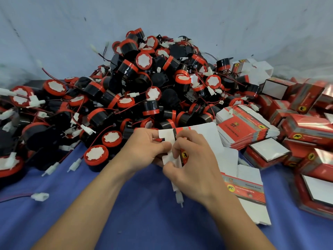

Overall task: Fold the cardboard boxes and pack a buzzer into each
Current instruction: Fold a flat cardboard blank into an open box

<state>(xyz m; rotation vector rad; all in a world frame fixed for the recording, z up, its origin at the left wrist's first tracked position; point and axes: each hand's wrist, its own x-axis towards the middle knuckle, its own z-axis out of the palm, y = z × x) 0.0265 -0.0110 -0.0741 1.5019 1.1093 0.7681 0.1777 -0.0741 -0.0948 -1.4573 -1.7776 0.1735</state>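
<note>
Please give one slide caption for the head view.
Left hand and right hand fold a cardboard box before a heap of buzzers, with folded boxes at right.

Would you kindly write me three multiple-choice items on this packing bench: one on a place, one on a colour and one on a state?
1. Relative to the buzzer pile, the stack of flat boxes lies: A) to its left B) to its right C) underneath it.
2. The cloth is: A) green B) blue C) yellow.
3. How do the left hand and right hand stand toward the half-folded box? A) both grip it B) neither touches it C) only one touches it.

1 B: it sits at the pile's right edge.
2 B: blue shows between the forearms.
3 A: both hands pinch its white flaps.
</note>
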